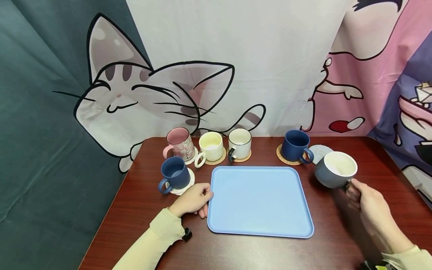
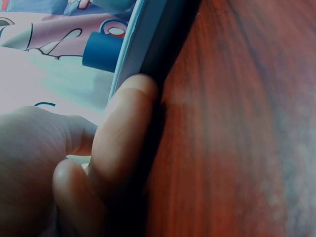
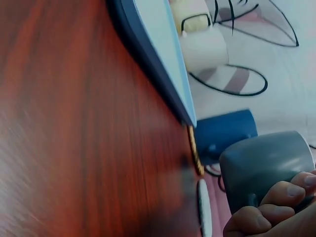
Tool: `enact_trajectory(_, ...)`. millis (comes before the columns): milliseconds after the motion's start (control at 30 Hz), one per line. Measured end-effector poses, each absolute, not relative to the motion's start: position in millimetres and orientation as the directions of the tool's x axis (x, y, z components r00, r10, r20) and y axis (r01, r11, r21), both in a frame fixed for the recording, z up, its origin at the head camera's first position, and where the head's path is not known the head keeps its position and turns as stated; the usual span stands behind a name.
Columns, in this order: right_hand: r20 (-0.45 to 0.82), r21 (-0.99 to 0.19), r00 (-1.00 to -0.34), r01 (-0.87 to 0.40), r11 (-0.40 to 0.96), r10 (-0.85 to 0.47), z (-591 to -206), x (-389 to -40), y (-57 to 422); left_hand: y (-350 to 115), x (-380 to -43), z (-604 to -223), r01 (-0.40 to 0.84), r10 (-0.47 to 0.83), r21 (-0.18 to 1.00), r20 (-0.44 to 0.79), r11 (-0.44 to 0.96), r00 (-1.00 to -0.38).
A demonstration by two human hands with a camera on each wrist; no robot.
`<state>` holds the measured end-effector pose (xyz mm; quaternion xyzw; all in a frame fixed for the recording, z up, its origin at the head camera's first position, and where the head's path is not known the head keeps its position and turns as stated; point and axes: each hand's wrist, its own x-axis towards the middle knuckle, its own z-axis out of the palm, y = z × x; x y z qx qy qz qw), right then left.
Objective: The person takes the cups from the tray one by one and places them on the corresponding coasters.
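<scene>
At the right, my right hand (image 1: 371, 204) grips the handle of a grey mug (image 1: 332, 174) with a white inside. The mug is upright and raised over the table; the right wrist view shows the curled fingers (image 3: 284, 197) beside its grey body. My left hand (image 1: 194, 198) holds the left rim of a light blue tray (image 1: 260, 202), which lies flat on the table. In the left wrist view a finger (image 2: 123, 128) presses the tray's outer side. Close to the held mug is a bare grey round coaster (image 1: 320, 152), and left of that a dark blue mug (image 1: 294, 146).
Along the back left stand a pink mug (image 1: 182, 144), a pale yellow mug (image 1: 210, 147) and a white ribbed mug (image 1: 240, 144), each on a coaster. Another blue mug (image 1: 175, 174) is nearer, just beyond the left hand. A printed cloth (image 1: 270, 56) hangs behind the brown table (image 1: 135, 225).
</scene>
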<state>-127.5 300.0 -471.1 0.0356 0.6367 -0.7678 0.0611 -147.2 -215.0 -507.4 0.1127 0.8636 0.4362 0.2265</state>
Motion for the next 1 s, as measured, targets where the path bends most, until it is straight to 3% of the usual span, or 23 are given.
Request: enact_trajectory(1000, -0.175, -0.929, -0.98, 0.195, -0.314, -0.093, -477.5, -216.9, 321.0, -215.4, -146.5, -505.9, -0.009, 0.39, 0.813, -0.289, 0.582, -0.874)
